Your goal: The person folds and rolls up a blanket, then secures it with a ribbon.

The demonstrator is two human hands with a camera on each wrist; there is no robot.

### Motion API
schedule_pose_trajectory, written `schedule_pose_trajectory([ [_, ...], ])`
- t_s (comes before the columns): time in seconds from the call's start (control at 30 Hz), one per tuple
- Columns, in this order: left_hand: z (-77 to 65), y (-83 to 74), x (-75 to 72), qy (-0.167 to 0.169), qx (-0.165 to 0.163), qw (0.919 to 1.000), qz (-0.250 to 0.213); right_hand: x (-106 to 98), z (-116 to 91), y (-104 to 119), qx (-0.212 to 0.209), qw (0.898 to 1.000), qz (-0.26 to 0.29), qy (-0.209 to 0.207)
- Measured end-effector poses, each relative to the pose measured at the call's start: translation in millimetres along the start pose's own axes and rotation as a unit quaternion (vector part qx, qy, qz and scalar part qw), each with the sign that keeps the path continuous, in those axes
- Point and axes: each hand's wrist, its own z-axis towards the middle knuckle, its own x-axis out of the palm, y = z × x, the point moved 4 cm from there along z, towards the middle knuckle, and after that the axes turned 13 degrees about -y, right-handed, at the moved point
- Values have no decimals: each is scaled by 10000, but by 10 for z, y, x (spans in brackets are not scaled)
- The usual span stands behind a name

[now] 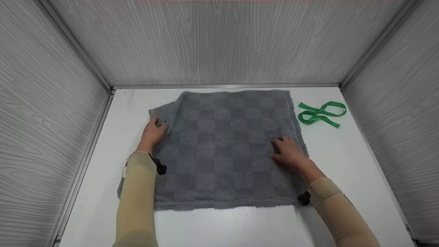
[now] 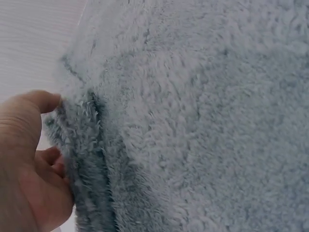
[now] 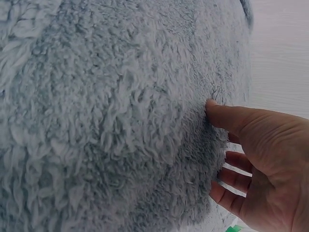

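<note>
A grey plush towel (image 1: 223,147) with a checkered pattern lies spread on the white table. Its far left corner is turned over, and my left hand (image 1: 153,134) pinches the cloth there. In the left wrist view, the thumb of the left hand (image 2: 29,154) lies against a bunched edge of the towel (image 2: 193,121), with the other fingers partly hidden behind it. Near the towel's right edge is my right hand (image 1: 289,152), its fingers loosely bent and spread. In the right wrist view, the right hand (image 3: 270,169) has its thumb tip at the towel (image 3: 120,106).
To the right of the towel lies a looped green ribbon (image 1: 320,114) on the white table (image 1: 343,164). Grey wood-patterned panels (image 1: 223,44) enclose the table at the back and on both sides.
</note>
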Motion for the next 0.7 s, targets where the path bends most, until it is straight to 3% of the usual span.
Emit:
schedule_pose_trajectory([
  [0.17, 43, -66, 7, 144, 97, 9995, 266, 0, 9, 6, -7, 10000, -79, 22],
  [0.37, 132, -101, -238, -504, 361, 9926, 1040, -2, 9, 23, -64, 9999, -106, -24],
  [0.47, 157, -114, -394, -733, 322, 9884, 1293, -5, 6, 17, -67, 9999, -86, -47],
  [0.53, 152, -112, -454, -794, 463, 9849, 1465, -6, 1, 13, -59, 10000, -60, -48],
  [0.6, 141, -95, -460, -724, 768, 9804, 1662, -10, -7, 10, -44, 10000, -46, -39],
  [0.7, 96, -11, -384, -277, 1110, 9775, 1774, -13, -15, 4, -58, 10000, -44, -53],
])
